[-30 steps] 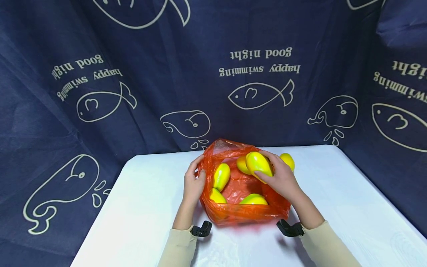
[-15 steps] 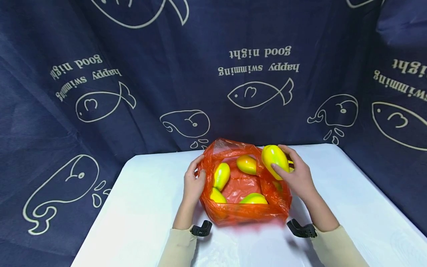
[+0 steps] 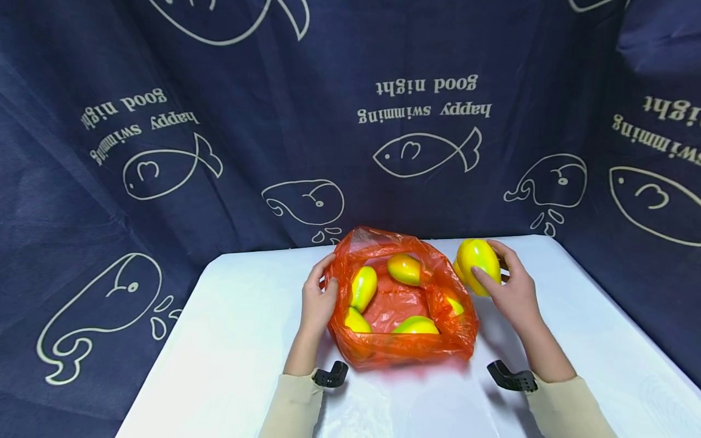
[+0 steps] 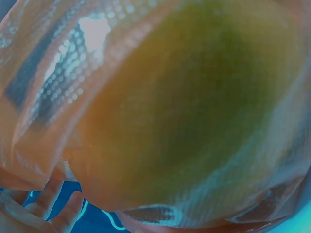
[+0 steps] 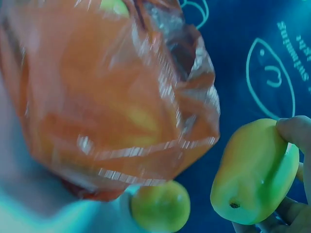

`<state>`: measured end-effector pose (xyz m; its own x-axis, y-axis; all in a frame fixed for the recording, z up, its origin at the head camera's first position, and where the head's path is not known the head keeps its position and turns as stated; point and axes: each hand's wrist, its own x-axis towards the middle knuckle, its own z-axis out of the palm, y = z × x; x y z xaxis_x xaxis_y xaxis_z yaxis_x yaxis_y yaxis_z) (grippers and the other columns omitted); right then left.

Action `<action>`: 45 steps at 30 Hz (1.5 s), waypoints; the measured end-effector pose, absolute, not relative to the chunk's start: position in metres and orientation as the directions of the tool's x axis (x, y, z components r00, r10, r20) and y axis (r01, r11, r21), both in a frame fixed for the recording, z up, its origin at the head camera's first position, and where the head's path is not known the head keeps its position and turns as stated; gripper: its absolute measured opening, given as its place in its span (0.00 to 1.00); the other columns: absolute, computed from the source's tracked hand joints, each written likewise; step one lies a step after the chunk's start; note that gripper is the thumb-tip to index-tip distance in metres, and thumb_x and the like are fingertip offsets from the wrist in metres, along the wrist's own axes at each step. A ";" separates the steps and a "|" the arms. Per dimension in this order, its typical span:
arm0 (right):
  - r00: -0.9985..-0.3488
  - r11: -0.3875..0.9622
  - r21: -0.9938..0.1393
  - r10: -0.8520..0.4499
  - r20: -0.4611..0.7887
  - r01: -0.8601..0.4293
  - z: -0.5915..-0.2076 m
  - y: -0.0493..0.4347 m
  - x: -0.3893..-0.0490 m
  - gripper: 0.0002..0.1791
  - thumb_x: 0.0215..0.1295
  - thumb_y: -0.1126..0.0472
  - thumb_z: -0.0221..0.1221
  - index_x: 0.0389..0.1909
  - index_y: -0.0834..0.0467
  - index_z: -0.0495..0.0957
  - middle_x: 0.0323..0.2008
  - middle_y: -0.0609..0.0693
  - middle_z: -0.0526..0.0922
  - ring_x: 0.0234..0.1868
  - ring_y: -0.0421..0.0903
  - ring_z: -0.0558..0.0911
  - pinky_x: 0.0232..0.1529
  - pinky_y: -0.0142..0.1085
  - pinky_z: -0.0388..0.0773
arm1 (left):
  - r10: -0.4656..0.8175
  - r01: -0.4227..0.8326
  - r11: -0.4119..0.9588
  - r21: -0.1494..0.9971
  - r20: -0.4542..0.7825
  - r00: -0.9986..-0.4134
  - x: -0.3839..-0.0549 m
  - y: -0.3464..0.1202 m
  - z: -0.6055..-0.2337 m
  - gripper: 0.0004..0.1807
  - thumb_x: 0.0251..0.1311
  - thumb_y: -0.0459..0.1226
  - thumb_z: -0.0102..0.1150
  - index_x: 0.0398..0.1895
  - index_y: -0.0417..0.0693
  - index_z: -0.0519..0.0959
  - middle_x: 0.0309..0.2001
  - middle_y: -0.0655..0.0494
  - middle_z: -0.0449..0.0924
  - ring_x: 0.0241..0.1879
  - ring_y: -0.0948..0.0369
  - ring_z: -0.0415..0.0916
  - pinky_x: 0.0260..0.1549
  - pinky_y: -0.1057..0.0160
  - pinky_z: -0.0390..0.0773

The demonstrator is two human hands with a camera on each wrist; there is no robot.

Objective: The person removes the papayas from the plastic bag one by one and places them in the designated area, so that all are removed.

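An uncovered mouth of a red plastic bag [image 3: 405, 350] faces up, and several yellow-green mangoes, one of them a mango [image 3: 364, 288] by the left wall, lie inside. My left hand [image 3: 319, 304] grips the bag's left edge between thumb and fingers. To the right of the bag, my right hand [image 3: 517, 292] holds a mango [image 3: 478, 258], its thumb on the near side. The right wrist view shows that held mango [image 5: 255, 170] with the thumb [image 5: 296, 131] across its top end. Bag film and a mango behind it fill most of the left wrist view.
Another mango [image 5: 160, 206] rests on the table outside the bag, mostly hidden behind the held one in the head view. The white table [image 3: 246, 353] ends at a dark blue curtain [image 3: 306, 121] printed with fish and whales.
My right hand has carried the mango from over the bag's right part out past its right rim. The left hand stays at the bag's left edge.
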<state>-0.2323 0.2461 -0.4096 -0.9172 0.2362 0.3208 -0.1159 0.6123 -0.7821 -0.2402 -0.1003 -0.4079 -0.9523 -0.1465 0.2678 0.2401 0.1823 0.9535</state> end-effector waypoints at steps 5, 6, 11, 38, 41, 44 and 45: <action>-0.917 0.588 -0.807 0.297 0.267 -0.045 -0.422 0.259 -0.236 0.38 0.69 0.45 0.59 0.76 0.48 0.58 0.68 0.59 0.70 0.63 0.58 0.71 0.50 0.36 0.72 | -0.149 0.239 0.180 0.954 0.266 -0.952 -0.241 -0.101 -0.409 0.26 0.66 0.24 0.47 0.67 0.44 0.73 0.67 0.45 0.74 0.67 0.46 0.67 0.69 0.43 0.67; -0.916 0.580 -0.814 0.310 0.255 -0.031 -0.424 0.261 -0.236 0.38 0.69 0.44 0.59 0.76 0.49 0.58 0.68 0.60 0.70 0.63 0.59 0.71 0.48 0.33 0.71 | -0.150 0.240 0.178 0.954 0.267 -0.952 -0.241 -0.101 -0.409 0.26 0.66 0.24 0.47 0.67 0.43 0.73 0.67 0.45 0.74 0.67 0.46 0.67 0.69 0.43 0.67; -0.900 0.534 -0.844 0.392 0.190 0.054 -0.436 0.273 -0.240 0.38 0.69 0.44 0.58 0.76 0.49 0.57 0.69 0.62 0.69 0.63 0.60 0.70 0.44 0.27 0.69 | -0.151 0.235 0.177 0.956 0.262 -0.953 -0.241 -0.101 -0.410 0.26 0.66 0.24 0.47 0.67 0.44 0.73 0.67 0.45 0.74 0.67 0.46 0.68 0.68 0.43 0.67; -0.872 0.436 -0.843 0.483 -0.077 0.316 -0.476 0.311 -0.278 0.42 0.72 0.44 0.51 0.80 0.55 0.46 0.76 0.68 0.54 0.73 0.68 0.59 0.71 0.58 0.65 | -0.144 0.276 0.196 0.941 0.306 -0.941 -0.264 -0.106 -0.441 0.26 0.67 0.28 0.50 0.65 0.58 0.76 0.65 0.56 0.75 0.67 0.53 0.69 0.68 0.46 0.70; -0.864 0.424 -0.840 0.495 -0.099 0.339 -0.477 0.310 -0.282 0.42 0.72 0.45 0.51 0.80 0.55 0.46 0.77 0.67 0.53 0.74 0.67 0.59 0.72 0.58 0.64 | -0.144 0.272 0.199 0.941 0.303 -0.942 -0.264 -0.106 -0.440 0.26 0.67 0.28 0.50 0.65 0.59 0.76 0.65 0.57 0.76 0.67 0.54 0.69 0.68 0.46 0.70; -0.862 0.431 -0.833 0.495 -0.104 0.348 -0.478 0.309 -0.286 0.42 0.72 0.44 0.51 0.80 0.56 0.46 0.77 0.67 0.53 0.73 0.67 0.59 0.72 0.57 0.64 | -0.149 0.262 0.198 0.945 0.293 -0.944 -0.264 -0.107 -0.440 0.26 0.67 0.28 0.50 0.65 0.58 0.76 0.65 0.56 0.75 0.67 0.54 0.69 0.68 0.46 0.70; -0.863 0.435 -0.830 0.495 -0.103 0.349 -0.478 0.309 -0.288 0.42 0.72 0.44 0.51 0.80 0.56 0.46 0.76 0.67 0.54 0.73 0.67 0.60 0.72 0.57 0.65 | -0.150 0.259 0.194 0.946 0.290 -0.945 -0.264 -0.107 -0.440 0.26 0.67 0.27 0.50 0.65 0.57 0.76 0.66 0.55 0.75 0.67 0.53 0.69 0.68 0.45 0.69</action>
<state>-0.2876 0.3090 -0.4781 -0.8628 0.4949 -0.1032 0.3488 0.4350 -0.8301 -0.2638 -0.1074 -0.4401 -0.9454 -0.1499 0.2895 0.2590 0.1941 0.9462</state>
